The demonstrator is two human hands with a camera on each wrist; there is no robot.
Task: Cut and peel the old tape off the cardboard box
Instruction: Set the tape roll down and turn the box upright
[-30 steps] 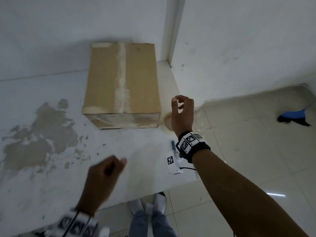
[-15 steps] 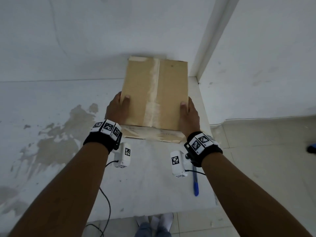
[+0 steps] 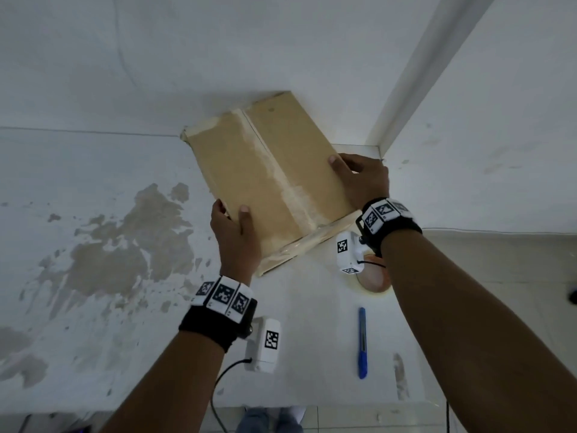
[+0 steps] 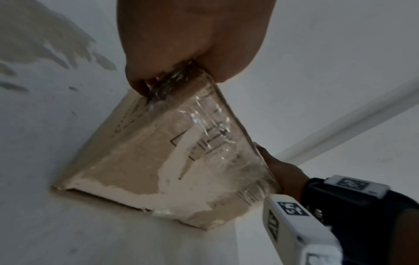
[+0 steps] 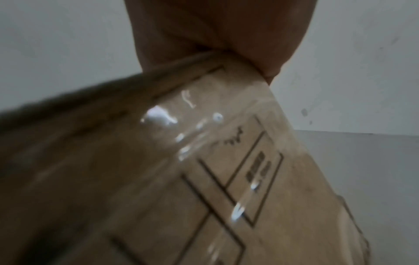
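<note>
A brown cardboard box (image 3: 268,179) sits turned at an angle on the white table (image 3: 93,182), with a strip of old clear tape (image 3: 281,182) running along its top seam. My left hand (image 3: 232,229) grips the box's near left corner, thumb on top. My right hand (image 3: 359,179) grips the right edge, thumb on top. The left wrist view shows the box's near side (image 4: 158,161) with wrinkled tape and torn white patches. Printed lines and glossy tape on the box side (image 5: 204,161) fill the right wrist view. A blue utility knife (image 3: 362,342) lies on the table near my right forearm.
A roll of tape (image 3: 373,279) lies on the table under my right wrist. White walls (image 3: 218,57) close in behind the box and a wall corner (image 3: 406,89) stands at its right. The table's paint is worn at the left (image 3: 125,254). Tiled floor (image 3: 515,276) lies to the right.
Both hands took hold of the box's sides, then turned it so it lies at an angle; my left hand has come nearer and my right has moved farther back.
</note>
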